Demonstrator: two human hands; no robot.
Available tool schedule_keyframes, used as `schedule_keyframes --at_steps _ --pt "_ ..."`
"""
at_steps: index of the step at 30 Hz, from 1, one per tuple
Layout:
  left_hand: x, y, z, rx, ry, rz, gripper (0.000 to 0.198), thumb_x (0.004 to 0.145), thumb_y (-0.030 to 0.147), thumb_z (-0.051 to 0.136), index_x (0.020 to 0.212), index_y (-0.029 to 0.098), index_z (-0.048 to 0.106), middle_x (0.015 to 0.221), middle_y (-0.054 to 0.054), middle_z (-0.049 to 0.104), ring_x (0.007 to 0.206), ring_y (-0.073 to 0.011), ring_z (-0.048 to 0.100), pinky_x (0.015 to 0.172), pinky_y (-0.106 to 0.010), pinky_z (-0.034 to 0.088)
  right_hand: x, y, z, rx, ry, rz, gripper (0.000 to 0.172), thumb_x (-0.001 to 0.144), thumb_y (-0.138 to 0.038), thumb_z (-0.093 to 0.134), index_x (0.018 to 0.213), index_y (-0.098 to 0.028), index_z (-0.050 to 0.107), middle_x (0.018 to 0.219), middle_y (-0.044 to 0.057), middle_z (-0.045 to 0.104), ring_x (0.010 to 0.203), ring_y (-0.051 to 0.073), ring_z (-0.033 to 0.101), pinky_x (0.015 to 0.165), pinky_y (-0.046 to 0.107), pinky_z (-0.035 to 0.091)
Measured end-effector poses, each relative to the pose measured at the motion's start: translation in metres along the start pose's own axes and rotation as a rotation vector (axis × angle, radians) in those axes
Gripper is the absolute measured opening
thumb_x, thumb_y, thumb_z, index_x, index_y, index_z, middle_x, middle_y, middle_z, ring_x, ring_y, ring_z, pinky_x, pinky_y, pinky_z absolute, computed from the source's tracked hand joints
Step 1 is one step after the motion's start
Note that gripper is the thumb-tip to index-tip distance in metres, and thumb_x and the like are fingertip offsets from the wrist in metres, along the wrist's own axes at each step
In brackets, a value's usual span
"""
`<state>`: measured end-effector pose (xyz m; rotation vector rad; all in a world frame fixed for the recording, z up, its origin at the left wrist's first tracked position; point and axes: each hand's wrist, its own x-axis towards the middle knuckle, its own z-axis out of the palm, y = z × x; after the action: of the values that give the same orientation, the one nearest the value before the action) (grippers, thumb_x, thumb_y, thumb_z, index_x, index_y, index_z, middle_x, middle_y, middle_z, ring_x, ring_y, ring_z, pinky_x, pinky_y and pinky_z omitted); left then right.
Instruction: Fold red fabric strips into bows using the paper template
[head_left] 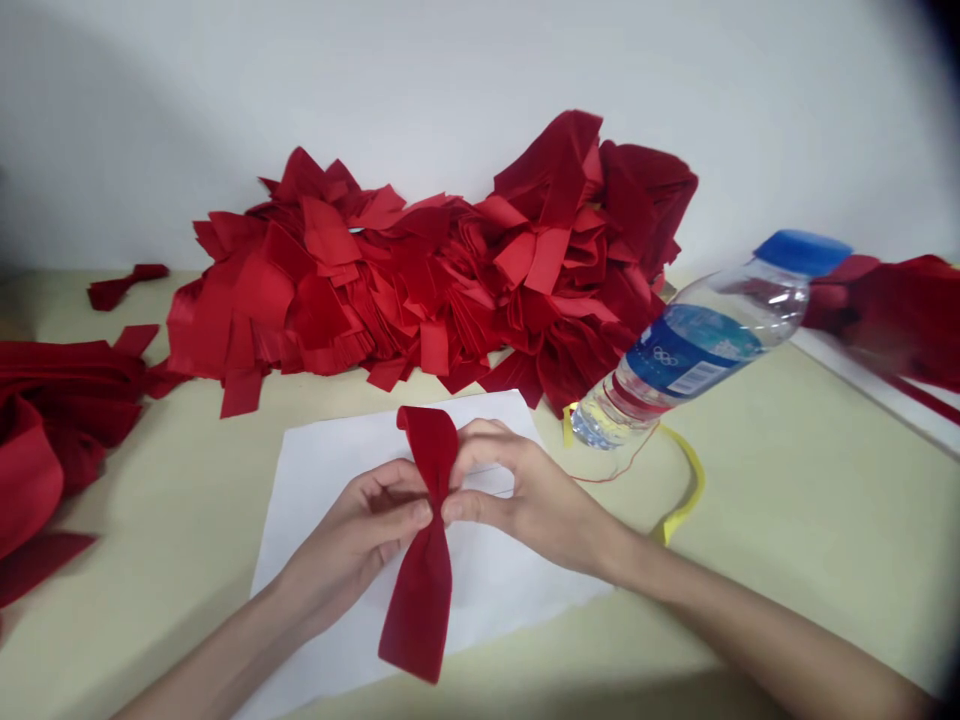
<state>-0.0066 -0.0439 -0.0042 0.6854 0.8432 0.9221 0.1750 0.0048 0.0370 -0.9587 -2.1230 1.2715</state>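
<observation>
A loop of red velvet ribbon [421, 600] stands on a white paper sheet [330, 460], pinched at its narrow middle into a bow-like shape. My left hand [352, 535] grips the middle from the left between thumb and fingers. My right hand [525, 495] pinches the same spot from the right, its fingertips meeting the left thumb. The upper part of the ribbon rises between my hands, and the lower part hangs toward me. The pinched centre is mostly hidden by my fingers.
A large heap of cut red ribbon pieces [420, 270] lies against the wall. A water bottle [690, 345] with a blue cap lies tilted beside a yellow strip [681, 490] and thin red thread [609, 474]. Red fabric [45, 430] lies at left, with more [885, 320] at right.
</observation>
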Motion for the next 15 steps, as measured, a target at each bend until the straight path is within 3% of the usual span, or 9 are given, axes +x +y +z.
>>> schedule_keyframes --at_steps 4,7,11,15 --pt "-0.001 0.0 0.001 0.056 0.018 -0.003 0.008 0.073 0.022 0.071 0.076 0.016 0.065 0.073 0.0 0.058 0.064 -0.0091 0.049 0.06 -0.018 0.038 0.002 0.002 0.001 0.314 -0.115 0.066 0.019 0.075 -0.03 0.068 0.088 -0.018 0.061 0.103 0.003 0.058 0.1 0.016 0.053 0.091 0.034 0.041" --pt "-0.002 0.001 0.002 0.108 0.061 0.004 0.01 0.074 0.025 0.07 0.08 0.019 0.065 0.073 0.002 0.06 0.063 -0.0084 0.05 0.059 -0.018 0.038 0.001 0.006 0.004 0.498 -0.101 0.14 0.019 0.076 -0.029 0.067 0.088 -0.016 0.06 0.096 0.003 0.059 0.088 0.014 0.056 0.085 0.032 0.044" --pt "-0.004 0.004 0.003 0.307 0.112 0.06 0.011 0.073 0.026 0.071 0.079 0.018 0.066 0.076 -0.001 0.065 0.068 -0.013 0.056 0.062 -0.022 0.042 -0.001 0.014 0.01 0.599 -0.054 0.18 0.02 0.076 -0.029 0.067 0.085 -0.014 0.057 0.08 0.0 0.057 0.076 0.013 0.057 0.079 0.032 0.046" --pt "-0.004 0.004 0.007 0.452 0.24 0.141 0.008 0.071 0.021 0.071 0.074 0.018 0.065 0.074 -0.001 0.065 0.069 -0.0152 0.058 0.064 -0.024 0.045 -0.001 0.017 0.01 0.572 -0.059 0.14 0.021 0.076 -0.028 0.066 0.09 -0.015 0.058 0.09 0.002 0.06 0.087 0.014 0.057 0.082 0.032 0.046"
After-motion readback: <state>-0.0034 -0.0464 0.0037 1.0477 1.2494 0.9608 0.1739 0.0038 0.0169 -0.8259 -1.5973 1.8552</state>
